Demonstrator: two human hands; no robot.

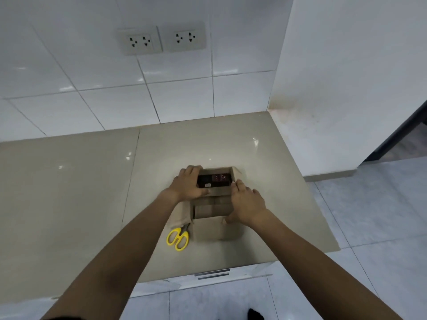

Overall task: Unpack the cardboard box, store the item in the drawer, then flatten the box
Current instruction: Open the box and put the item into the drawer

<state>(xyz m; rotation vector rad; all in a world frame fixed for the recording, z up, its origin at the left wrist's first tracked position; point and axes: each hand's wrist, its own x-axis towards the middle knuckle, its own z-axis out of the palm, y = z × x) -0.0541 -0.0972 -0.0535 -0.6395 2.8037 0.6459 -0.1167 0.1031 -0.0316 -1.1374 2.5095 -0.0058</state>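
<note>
An open cardboard box (215, 228) sits on the beige countertop (80, 192), its flaps spread outward. A small dark product box (215, 180) with a maroon label lies at the far end of the opening. My left hand (188, 184) grips its left end, fingers curled over the top. My right hand (248, 204) rests on the carton's right side, fingertips touching the dark box's right end and thumb on the near flap. A drawer front with a dark handle slot (212, 273) shows below the counter edge.
Yellow-handled scissors (178, 237) lie at the carton's near left corner, blades tucked under a flap. A tiled wall with two sockets (161, 39) rises behind. A white wall (346, 88) bounds the counter's right side; grey floor tiles lie beyond.
</note>
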